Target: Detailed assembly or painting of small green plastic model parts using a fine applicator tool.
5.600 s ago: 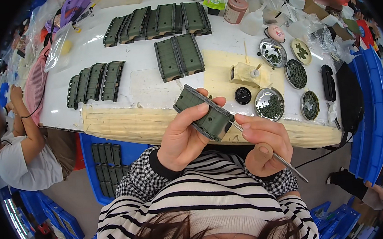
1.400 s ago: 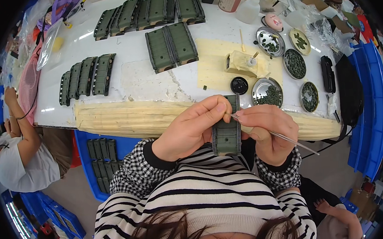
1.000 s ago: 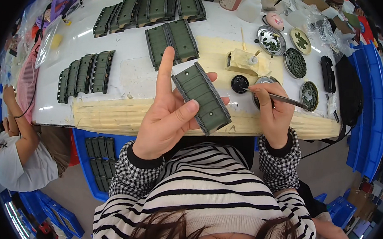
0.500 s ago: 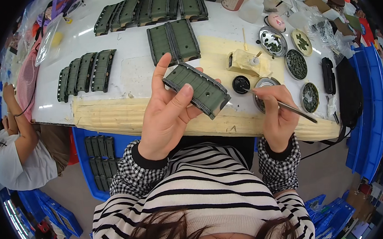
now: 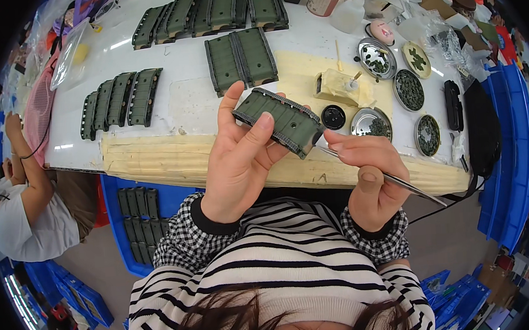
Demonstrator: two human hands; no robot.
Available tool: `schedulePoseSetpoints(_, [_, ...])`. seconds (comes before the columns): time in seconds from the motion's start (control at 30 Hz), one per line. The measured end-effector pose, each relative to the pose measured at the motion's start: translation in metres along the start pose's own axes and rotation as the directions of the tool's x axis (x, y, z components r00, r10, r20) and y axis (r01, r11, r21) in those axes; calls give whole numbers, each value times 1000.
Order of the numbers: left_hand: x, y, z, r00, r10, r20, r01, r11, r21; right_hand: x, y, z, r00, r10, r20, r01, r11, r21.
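A curved, ribbed dark-green panel point(image 5: 277, 120) with camouflage at one end is held up above the table's front edge. My left hand point(image 5: 225, 168) grips it, the thumb across its face and the forefinger sticking up. My right hand point(image 5: 379, 178) is closed round slim metal tweezers point(image 5: 416, 190), whose tip meets or nearly meets the panel's lower right corner; contact is too small to tell. Just behind that tip are a small round pot point(image 5: 333, 117) of black stuff and a metal dish point(image 5: 354, 125) holding small dark-green pieces.
Similar green panels stand in rows at the back point(image 5: 223, 11), centre point(image 5: 242, 59) and left point(image 5: 122, 100). More small round dishes point(image 5: 410, 106) lie right of a tape-covered block point(image 5: 345, 89). Below the table sits a blue crate point(image 5: 117, 227) with more panels. A person point(image 5: 31, 206) is at far left.
My right hand has drawn the tweezers away from the black pot, toward me and left, to the panel's corner. My left hand and the panel have shifted slightly right.
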State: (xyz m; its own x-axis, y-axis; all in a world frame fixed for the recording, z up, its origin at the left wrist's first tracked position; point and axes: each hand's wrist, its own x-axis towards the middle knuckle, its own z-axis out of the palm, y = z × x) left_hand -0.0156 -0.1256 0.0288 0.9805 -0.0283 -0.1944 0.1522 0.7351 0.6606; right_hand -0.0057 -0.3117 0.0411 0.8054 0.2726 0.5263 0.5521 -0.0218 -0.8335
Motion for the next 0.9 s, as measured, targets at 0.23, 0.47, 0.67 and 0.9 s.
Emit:
schedulePoseSetpoints(0.23, [-2, -2, 1, 1000, 9, 15, -9, 999, -35, -2, 1, 9, 1000, 19, -24, -19, 1000, 2])
schedulePoseSetpoints(0.47, [-2, -3, 0, 1000, 15, 17, -15, 999, -40, -1, 0, 9, 1000, 14, -23, -14, 1000, -16])
schedulePoseSetpoints(0.67, [-3, -3, 5, 998, 58, 33, -56, 997, -47, -1, -1, 8, 999, -32, 21, 34, 996, -86])
schedulePoseSetpoints(0.9, [-3, -4, 4, 996, 66, 67, -60, 994, -88, 2, -11, 3, 988, -74, 139, 99, 977, -188])
